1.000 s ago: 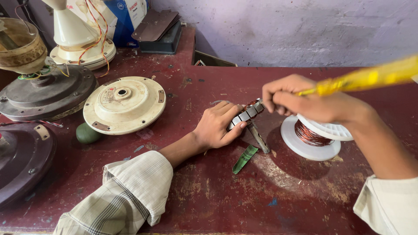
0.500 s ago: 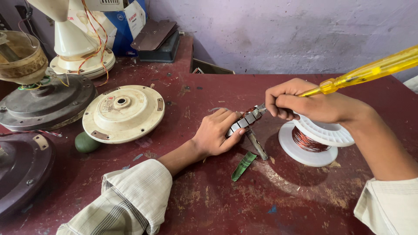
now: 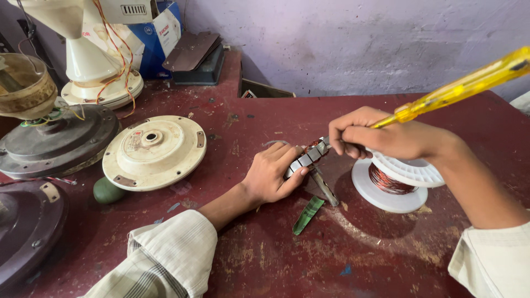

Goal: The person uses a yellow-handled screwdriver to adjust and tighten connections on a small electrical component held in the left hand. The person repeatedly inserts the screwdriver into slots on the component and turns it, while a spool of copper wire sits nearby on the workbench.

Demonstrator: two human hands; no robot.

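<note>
The left hand [image 3: 273,176] lies palm down near the middle of the frame on the worn red table [image 3: 248,248], fingers curled against a small laminated metal core [image 3: 306,158] with copper wire on it, pressing it in place from the left. The right hand [image 3: 381,138] comes in from the right side of the frame, closed in a fist around a screwdriver with a clear yellow handle [image 3: 469,85]; the handle slants toward the upper right corner, while the tip end meets the core under the fingers and is mostly hidden there. So the core sits between the two hands, just above the table surface at centre frame.

Just below the right hand stands a white plastic spool of copper wire [image 3: 395,182], partly covered by the wrist. A thin metal tool [image 3: 324,187] lies on the table just under the core, and a green strip [image 3: 308,214] lies below it.

In the left half of the frame rests a cream round fan motor cover [image 3: 154,152], with a small green round object [image 3: 107,190] touching its lower edge. Further left are a dark grey fan housing [image 3: 55,146] and a brown one [image 3: 27,232] at the lower left edge. At the upper left stand a white fan base with red and yellow wires [image 3: 94,72] and a blue carton [image 3: 160,38].
</note>
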